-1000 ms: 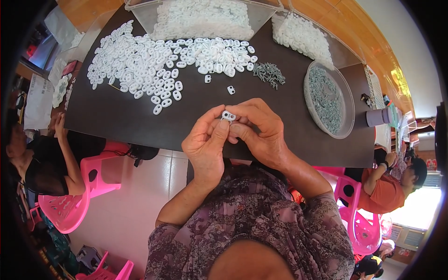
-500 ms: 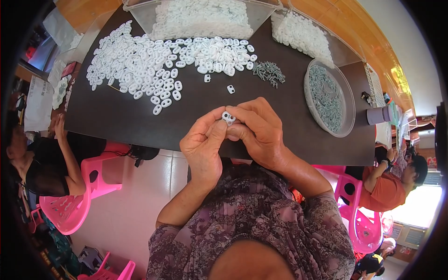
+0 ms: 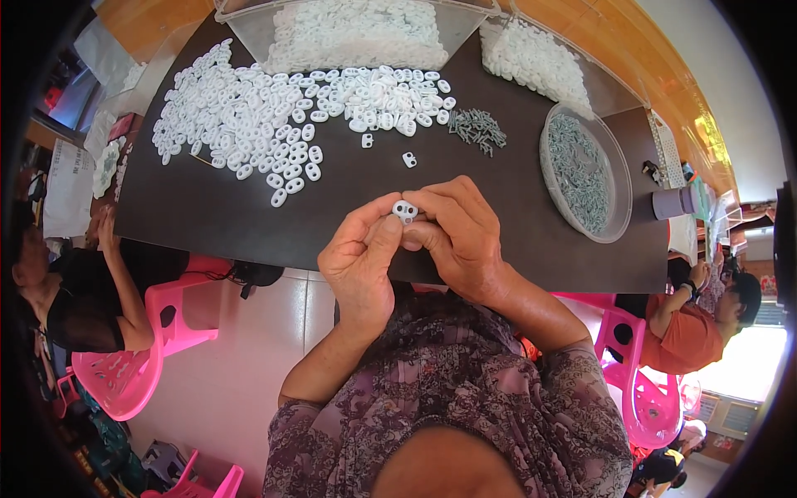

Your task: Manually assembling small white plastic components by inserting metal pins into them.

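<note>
A small white two-hole plastic piece [image 3: 405, 211] is pinched between the fingertips of my left hand [image 3: 361, 264] and my right hand [image 3: 461, 235], just above the near edge of the dark table [image 3: 207, 212]. Both hands press together around it. A wide spread of the same white pieces [image 3: 257, 116] covers the table's far left and middle. Two loose white pieces [image 3: 408, 158] lie just beyond my hands. A small heap of grey metal parts [image 3: 477, 129] lies to the right of the spread.
A round clear dish of grey parts [image 3: 585, 170] stands at the right. Clear bins of white pieces [image 3: 349, 29] line the far edge. One person on a pink chair [image 3: 124, 365] sits at the left, another person in orange [image 3: 689, 328] at the right.
My hands have stayed in place with the white piece between them; only the fingers shifted slightly around it.
</note>
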Demonstrator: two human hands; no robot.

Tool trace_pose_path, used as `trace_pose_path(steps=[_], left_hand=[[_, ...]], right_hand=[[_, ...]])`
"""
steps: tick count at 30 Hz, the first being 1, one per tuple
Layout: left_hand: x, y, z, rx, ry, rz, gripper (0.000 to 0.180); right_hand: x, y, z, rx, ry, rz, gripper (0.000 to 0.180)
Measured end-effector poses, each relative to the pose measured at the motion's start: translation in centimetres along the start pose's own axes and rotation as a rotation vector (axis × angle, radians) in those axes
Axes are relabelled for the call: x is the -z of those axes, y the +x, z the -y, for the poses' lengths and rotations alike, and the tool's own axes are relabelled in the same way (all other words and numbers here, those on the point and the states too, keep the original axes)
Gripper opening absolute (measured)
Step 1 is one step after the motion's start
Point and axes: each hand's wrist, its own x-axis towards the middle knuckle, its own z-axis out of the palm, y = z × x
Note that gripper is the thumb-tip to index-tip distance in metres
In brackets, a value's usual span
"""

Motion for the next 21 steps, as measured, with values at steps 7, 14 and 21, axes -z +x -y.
trace_pose_path(steps=[7, 14, 21], left_hand=[[0.7, 0.3, 0.6, -0.029, 0.069, 0.033, 0.020], [0.4, 0.1, 0.6, -0.068, 0.039, 0.024, 0.019], [-0.3, -0.4, 0.8, -0.177, 0.068, -0.050, 0.022]], right_hand=[[-0.1, -0.2, -0.4, 0.054, -0.023, -0.014, 0.028], [-0.4, -0.2, -0.2, 0.079, -0.019, -0.043, 0.033], [-0.7, -0.2, 0.7, 0.036, 0.035, -0.031, 0.027]])
